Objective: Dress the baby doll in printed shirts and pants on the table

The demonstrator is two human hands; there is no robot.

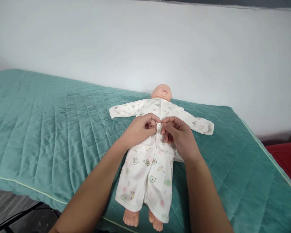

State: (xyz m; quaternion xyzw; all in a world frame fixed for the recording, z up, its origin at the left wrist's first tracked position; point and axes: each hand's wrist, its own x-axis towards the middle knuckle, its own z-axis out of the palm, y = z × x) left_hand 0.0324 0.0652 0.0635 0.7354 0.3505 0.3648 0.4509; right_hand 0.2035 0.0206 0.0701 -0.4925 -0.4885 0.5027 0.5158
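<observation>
A baby doll lies on its back on a teal quilted mattress, head toward the wall. It wears a white printed romper with long sleeves spread out and bare feet sticking out at the near end. My left hand and my right hand meet over the doll's chest. Both pinch the romper's front placket at a small button, fingers curled and pressed together.
A plain white wall runs behind the mattress. A red object sits low at the right beyond the mattress edge. Dark floor and thin black bars show at the lower left.
</observation>
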